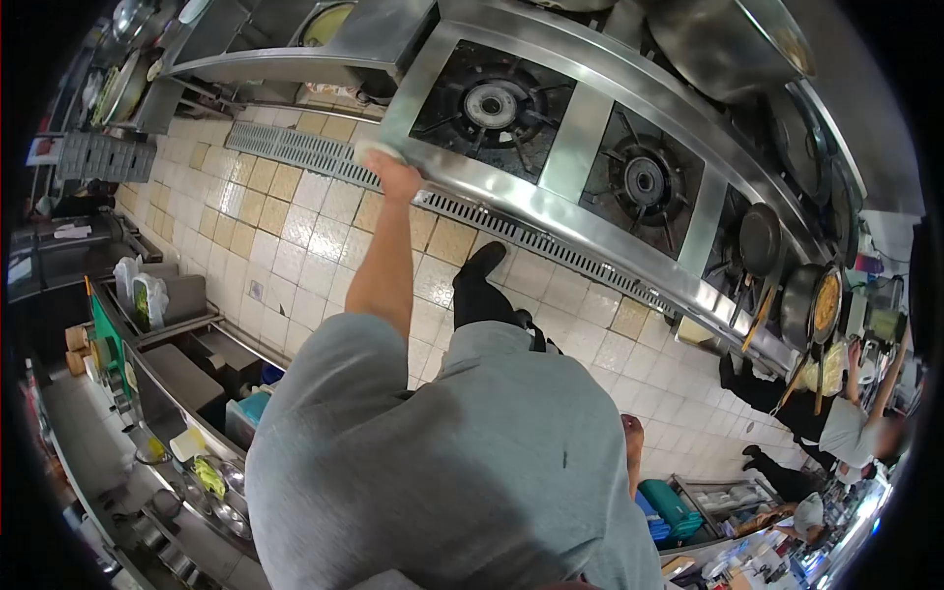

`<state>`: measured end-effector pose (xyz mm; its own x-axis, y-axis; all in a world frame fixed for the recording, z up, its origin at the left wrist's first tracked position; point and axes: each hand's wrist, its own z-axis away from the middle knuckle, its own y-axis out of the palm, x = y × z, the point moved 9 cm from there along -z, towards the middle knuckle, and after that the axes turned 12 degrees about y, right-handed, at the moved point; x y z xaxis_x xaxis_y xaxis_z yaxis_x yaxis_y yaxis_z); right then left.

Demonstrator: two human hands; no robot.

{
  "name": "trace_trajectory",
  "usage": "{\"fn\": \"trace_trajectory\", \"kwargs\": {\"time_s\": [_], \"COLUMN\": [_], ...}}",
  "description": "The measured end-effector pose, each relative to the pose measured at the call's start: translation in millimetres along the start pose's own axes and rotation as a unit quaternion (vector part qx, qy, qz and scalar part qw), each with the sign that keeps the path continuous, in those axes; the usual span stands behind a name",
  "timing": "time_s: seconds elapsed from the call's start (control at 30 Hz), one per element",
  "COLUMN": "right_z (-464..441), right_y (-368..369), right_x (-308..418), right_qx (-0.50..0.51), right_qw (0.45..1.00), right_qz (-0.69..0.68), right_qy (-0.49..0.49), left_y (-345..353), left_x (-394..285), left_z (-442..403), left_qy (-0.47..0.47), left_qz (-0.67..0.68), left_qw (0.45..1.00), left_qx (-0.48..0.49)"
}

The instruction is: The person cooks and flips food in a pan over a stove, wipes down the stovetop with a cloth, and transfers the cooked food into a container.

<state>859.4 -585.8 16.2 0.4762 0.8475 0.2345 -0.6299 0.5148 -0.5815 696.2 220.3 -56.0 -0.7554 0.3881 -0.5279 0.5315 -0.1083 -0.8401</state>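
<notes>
My left hand (395, 177) reaches out at the left front corner of the steel stove (442, 165), its fingers closed on a whitish cloth (378, 151). The cloth lies by the stove's front edge, above the floor grate. Lower right, beside my body, my right hand (633, 433) hangs low, partly hidden by my grey shirt. Its visible fingers are curled, and I cannot make out what they hold.
Two burners (490, 104) (646, 181) face me, with pans (812, 303) further right. A drain grate (295, 150) crosses the tiled floor. Other people (848, 433) stand at the far right. Counters with bowls (231, 519) and a green container (671, 509) lie behind me.
</notes>
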Motion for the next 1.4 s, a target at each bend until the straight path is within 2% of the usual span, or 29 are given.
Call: {"fn": "trace_trajectory", "kwargs": {"time_s": [0.03,0.07,0.17,0.23,0.27,0.3,0.33,0.37,0.43,0.5,0.57,0.67,0.7,0.73,0.77,0.8,0.83,0.87,0.9,0.93,0.97,1.03,1.1,1.17,1.23,1.27,1.33,1.4], "right_z": [5,7,-44,-66,-80,-91,-95,-91,-63,-30,-13,9,-2,-22,-43,-53,-61,-65,-49,-33,-18,-16,-23,-33,-40,-43,-41,-33], "right_y": [2,2,24,26,28,30,31,26,11,-2,-4,-9,-6,0,1,0,3,9,10,6,4,0,-3,-4,1,6,12,21], "right_x": [6,8,-58,-96,-114,-128,-134,-139,-123,-98,-99,-64,-83,-96,-107,-112,-110,-105,-76,-51,-26,-6,2,2,2,-2,-2,9], "right_qx": [-0.004,-0.008,0.007,0.001,0.0,-0.023,-0.047,-0.038,-0.047,-0.059,-0.003,-0.003,-0.001,-0.004,-0.009,-0.009,0.006,0.023,0.027,0.03,0.033,0.026,0.02,0.018,0.016,0.025,0.031,0.038], "right_qw": [1.0,1.0,0.999,0.999,0.999,0.997,0.981,0.989,0.991,0.991,0.992,0.998,0.999,0.999,0.997,0.997,0.998,0.997,0.997,0.999,0.999,0.999,1.0,1.0,0.998,0.998,0.996,0.997], "right_qz": [-0.011,-0.021,-0.053,-0.048,-0.047,0.056,0.158,0.114,0.116,0.115,-0.086,-0.037,-0.032,-0.05,-0.069,-0.066,-0.048,-0.031,-0.029,-0.02,-0.013,0.001,0.007,-0.024,-0.052,-0.053,-0.057,-0.046], "right_qy": [-0.01,-0.02,-0.007,0.005,0.002,-0.051,-0.102,-0.09,-0.055,-0.02,0.089,0.042,0.044,0.009,-0.025,-0.025,-0.044,-0.064,-0.066,-0.021,0.024,0.024,0.009,0.007,0.017,0.036,0.055,0.052], "left_y": [41,80,146,171,162,152,119,94,74,84,74,46,52,121,125,123,118,108,101,93,87,98,37,21,-4,-19,-21,-24], "left_x": [6,4,-84,-140,-155,-170,-185,-187,-153,-78,-76,-81,-103,-78,-108,-138,-160,-178,-189,-190,-181,-135,-118,-84,-72,-67,-58,-58], "left_z": [7,16,83,124,126,128,118,110,86,60,49,58,76,89,107,126,143,157,162,158,148,113,82,52,26,12,-15,-40], "left_qy": [0.007,0.013,0.0,-0.041,-0.05,-0.059,-0.036,-0.013,0.069,0.173,0.202,0.257,0.263,0.258,0.229,0.142,0.019,-0.084,-0.118,-0.134,-0.128,-0.054,-0.051,-0.011,0.11,0.114,0.088,0.097], "left_qz": [-0.127,-0.251,-0.164,-0.115,-0.119,-0.124,-0.195,-0.267,-0.317,-0.275,-0.305,-0.395,-0.416,-0.459,-0.39,-0.218,0.039,0.235,0.311,0.352,0.347,0.208,0.205,0.028,-0.086,-0.085,-0.148,-0.177], "left_qw": [0.986,0.945,0.956,0.943,0.938,0.932,0.92,0.902,0.873,0.881,0.877,0.855,0.834,0.801,0.84,0.919,0.966,0.95,0.932,0.921,0.928,0.977,0.976,1.0,0.99,0.989,0.967,0.956], "left_qx": [0.108,0.211,0.244,0.31,0.322,0.335,0.338,0.34,0.365,0.344,0.31,0.218,0.25,0.285,0.299,0.296,0.255,0.189,0.142,0.095,0.055,0.001,-0.054,0.001,0.031,0.03,0.19,0.213]}}
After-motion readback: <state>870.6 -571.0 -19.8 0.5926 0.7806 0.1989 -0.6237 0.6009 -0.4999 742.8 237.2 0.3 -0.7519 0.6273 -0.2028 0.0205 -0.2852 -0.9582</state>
